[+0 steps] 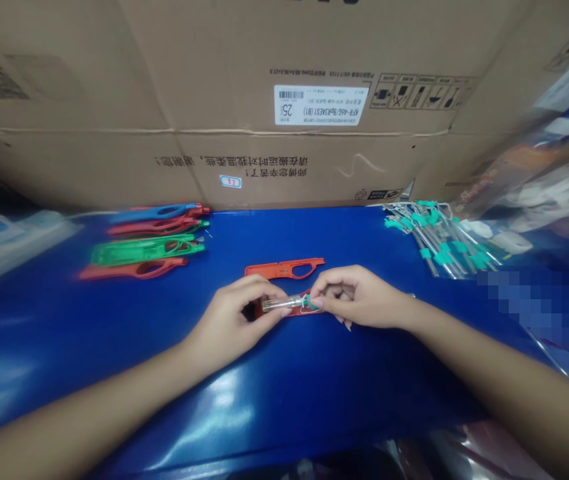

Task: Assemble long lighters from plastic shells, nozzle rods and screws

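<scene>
Between my two hands is a lighter's inner assembly, with a clear fuel tank (282,303) and a green piece (307,303) at its right end. Thumb and fingers of my left hand (237,310) pinch the tank's left part. At the green end, the fingertips of my right hand (352,297) are closed on the piece and its thin wire. Beneath the assembly lies a red-orange lighter shell half (294,313), mostly covered by my hands. Just behind it, an orange shell half (279,269) with an oval trigger opening rests on the blue table.
Blue, red, green and orange shell halves (147,249) lie in a row at the left. A pile of metal tubes with green parts (439,240) sits at the back right. Along the back stands a large cardboard box (214,87). Plastic bags (554,200) are at right.
</scene>
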